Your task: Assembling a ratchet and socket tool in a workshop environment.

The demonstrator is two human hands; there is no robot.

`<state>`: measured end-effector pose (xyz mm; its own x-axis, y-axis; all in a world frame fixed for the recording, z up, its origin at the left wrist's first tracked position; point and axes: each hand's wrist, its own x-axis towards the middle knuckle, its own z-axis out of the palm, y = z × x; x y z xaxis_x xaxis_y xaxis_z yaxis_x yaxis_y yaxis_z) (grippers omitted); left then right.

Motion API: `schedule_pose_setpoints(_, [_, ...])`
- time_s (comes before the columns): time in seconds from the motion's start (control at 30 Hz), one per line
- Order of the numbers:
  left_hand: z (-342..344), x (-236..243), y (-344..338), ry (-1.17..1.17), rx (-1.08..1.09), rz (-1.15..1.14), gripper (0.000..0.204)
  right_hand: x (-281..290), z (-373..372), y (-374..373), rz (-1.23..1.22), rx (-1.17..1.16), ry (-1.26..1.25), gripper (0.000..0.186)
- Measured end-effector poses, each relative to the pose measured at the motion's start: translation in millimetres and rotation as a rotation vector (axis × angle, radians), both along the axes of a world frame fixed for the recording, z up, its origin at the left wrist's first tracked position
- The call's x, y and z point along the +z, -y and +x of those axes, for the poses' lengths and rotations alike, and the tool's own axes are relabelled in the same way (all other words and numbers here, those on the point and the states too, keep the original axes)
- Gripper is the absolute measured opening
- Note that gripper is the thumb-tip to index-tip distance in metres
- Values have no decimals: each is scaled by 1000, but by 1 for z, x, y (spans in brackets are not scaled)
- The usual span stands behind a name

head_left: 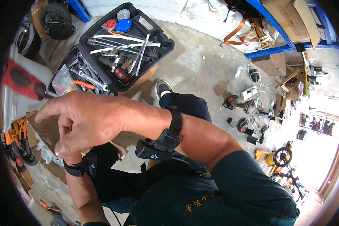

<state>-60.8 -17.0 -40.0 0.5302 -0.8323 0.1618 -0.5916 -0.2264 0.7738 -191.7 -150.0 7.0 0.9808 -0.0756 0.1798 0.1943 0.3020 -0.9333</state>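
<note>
My right hand reaches across from the right, back up, one finger stretched out and the others bent. Beyond its knuckles sticks out a screwdriver with a blurred red and black handle. Its thin shaft disappears behind this hand, which seems closed on it; the grip itself is hidden. My left forearm rises from the lower edge, but the left hand's fingers are covered by my right hand. Just below the hands is a brown cardboard piece. Past my right hand lies a tool case holding wrenches, pliers and metal rods.
A clear plastic bag and an orange coiled hose rest in the case's nearer half. To the right, cables, a white power strip and power tools lie on the concrete floor. Blue shelving borders the far right.
</note>
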Motion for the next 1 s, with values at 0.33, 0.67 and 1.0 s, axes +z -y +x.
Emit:
schedule_pose_setpoints(0.33, [21,7,1,60,70,-46,21,-6,5,8,17,-159,92,38])
schedule_pose_setpoints(0.67, [46,29,-27,293,80,-248,19,-24,11,14,-568,-651,-130,25])
schedule_pose_setpoints(1.0, [144,1,-59,195,352,-189,19,-29,11,-19,-640,-164,-267,41])
